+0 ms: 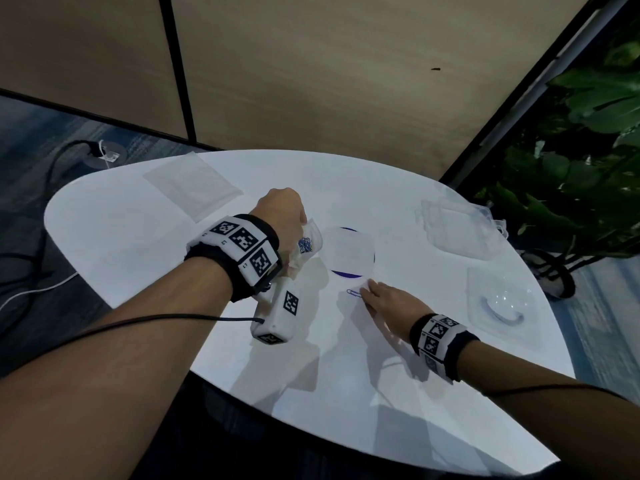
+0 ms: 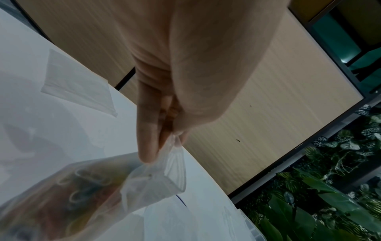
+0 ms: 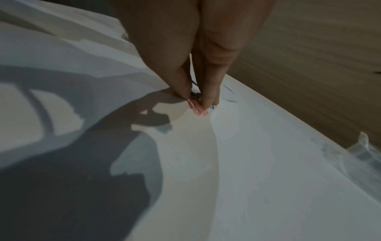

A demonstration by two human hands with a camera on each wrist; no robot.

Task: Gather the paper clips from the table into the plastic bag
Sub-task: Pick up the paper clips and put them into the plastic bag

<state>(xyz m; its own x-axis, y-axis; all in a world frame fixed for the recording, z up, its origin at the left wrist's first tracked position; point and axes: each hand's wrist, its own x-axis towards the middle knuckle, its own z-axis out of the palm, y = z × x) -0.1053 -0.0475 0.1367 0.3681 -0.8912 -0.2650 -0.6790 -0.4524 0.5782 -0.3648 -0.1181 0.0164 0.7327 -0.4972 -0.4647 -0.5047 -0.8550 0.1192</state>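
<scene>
My left hand (image 1: 300, 221) hovers over the white table (image 1: 138, 237) and pinches the top edge of a clear plastic bag (image 1: 308, 244). In the left wrist view the bag (image 2: 144, 179) hangs from my fingertips (image 2: 147, 153), with several coloured paper clips (image 2: 82, 195) inside. My right hand (image 1: 367, 289) reaches low to the table. A blue paper clip (image 1: 354, 293) lies at its fingertips. In the right wrist view my thumb and fingertips (image 3: 207, 99) close together on a pink paper clip (image 3: 198, 109) against the table.
A flat empty bag (image 1: 194, 192) lies at the back left. A round clear lid (image 1: 351, 252) over a blue disc sits mid-table. Crumpled clear packaging (image 1: 457, 230) and a clear blister tray (image 1: 498, 303) are on the right. A plant (image 1: 588, 133) stands beyond the table edge.
</scene>
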